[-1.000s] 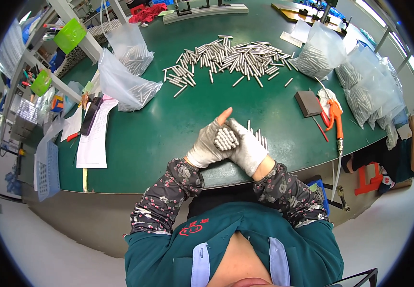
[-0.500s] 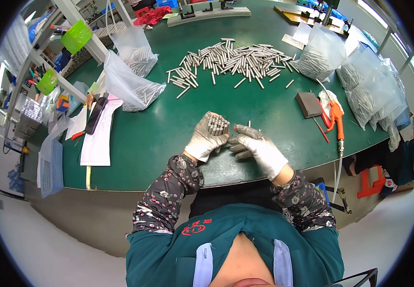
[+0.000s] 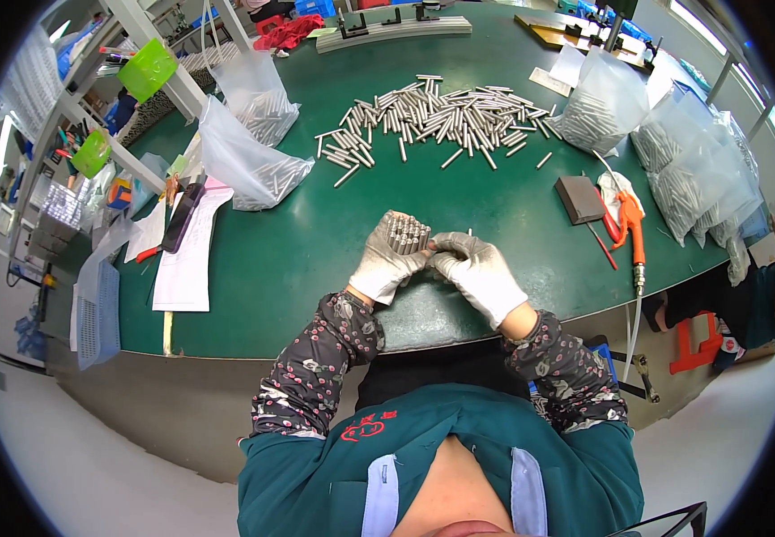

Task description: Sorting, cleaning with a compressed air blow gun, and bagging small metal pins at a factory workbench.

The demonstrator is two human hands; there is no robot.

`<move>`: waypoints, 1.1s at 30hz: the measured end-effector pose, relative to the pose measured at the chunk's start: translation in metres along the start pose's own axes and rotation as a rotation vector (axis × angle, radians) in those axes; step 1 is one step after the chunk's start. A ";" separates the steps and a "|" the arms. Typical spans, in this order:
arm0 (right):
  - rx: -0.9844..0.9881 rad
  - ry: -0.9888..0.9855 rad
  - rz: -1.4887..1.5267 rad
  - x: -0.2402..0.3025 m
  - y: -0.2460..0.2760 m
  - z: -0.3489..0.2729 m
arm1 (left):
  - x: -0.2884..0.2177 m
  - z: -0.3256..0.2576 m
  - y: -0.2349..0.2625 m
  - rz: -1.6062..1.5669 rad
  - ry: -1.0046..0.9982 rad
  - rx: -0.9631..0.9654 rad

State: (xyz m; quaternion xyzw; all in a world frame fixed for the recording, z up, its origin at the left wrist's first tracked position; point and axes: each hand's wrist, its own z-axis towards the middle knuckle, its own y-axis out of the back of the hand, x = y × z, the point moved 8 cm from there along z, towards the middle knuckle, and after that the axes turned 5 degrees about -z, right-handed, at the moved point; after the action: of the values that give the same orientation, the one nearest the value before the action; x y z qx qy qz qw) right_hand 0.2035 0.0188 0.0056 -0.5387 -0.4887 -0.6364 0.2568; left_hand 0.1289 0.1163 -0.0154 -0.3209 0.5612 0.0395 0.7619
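The left hand (image 3: pixel 382 263) grips a bundle of metal pins (image 3: pixel 408 235) above the green table (image 3: pixel 271 268), and some could slip loose if the right hand (image 3: pixel 482 274), close by with its hold unclear, jostles them.

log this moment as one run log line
left gloved hand: holding bundle of metal pins | right gloved hand: at bundle's right side, contact unclear | loose metal pins: heaped on green tabletop
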 end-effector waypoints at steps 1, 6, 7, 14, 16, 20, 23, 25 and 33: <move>-0.083 0.071 -0.052 0.005 0.003 0.000 | 0.001 0.000 0.000 0.000 0.001 -0.002; -0.346 0.521 -0.393 0.076 0.006 -0.017 | 0.007 0.001 0.006 0.022 0.018 0.026; -0.345 0.519 -0.393 0.078 0.004 -0.014 | 0.007 0.001 0.004 0.022 0.019 0.026; -0.406 0.596 -0.853 0.087 -0.016 -0.010 | -0.005 -0.002 -0.002 0.036 -0.089 0.000; -0.398 0.580 -0.831 0.086 -0.017 -0.008 | -0.009 -0.002 -0.002 0.157 -0.166 0.000; -0.384 0.528 -0.864 0.084 -0.015 -0.006 | -0.008 0.001 0.003 0.385 -0.175 -0.089; -0.376 0.542 -1.002 0.083 -0.021 -0.005 | -0.006 -0.001 0.001 0.166 -0.172 -0.059; -0.366 0.546 -1.010 0.086 -0.022 -0.006 | -0.010 -0.001 0.002 0.390 -0.235 -0.050; -0.327 0.558 -0.843 0.082 -0.012 -0.004 | -0.009 0.000 -0.003 0.491 -0.091 -0.067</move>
State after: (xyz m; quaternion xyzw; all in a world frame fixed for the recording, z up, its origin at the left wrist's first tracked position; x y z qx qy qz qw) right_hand 0.1675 0.0369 0.0786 -0.1389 -0.4703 -0.8714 0.0117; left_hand 0.1269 0.1164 -0.0063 -0.1978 0.5857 0.2567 0.7429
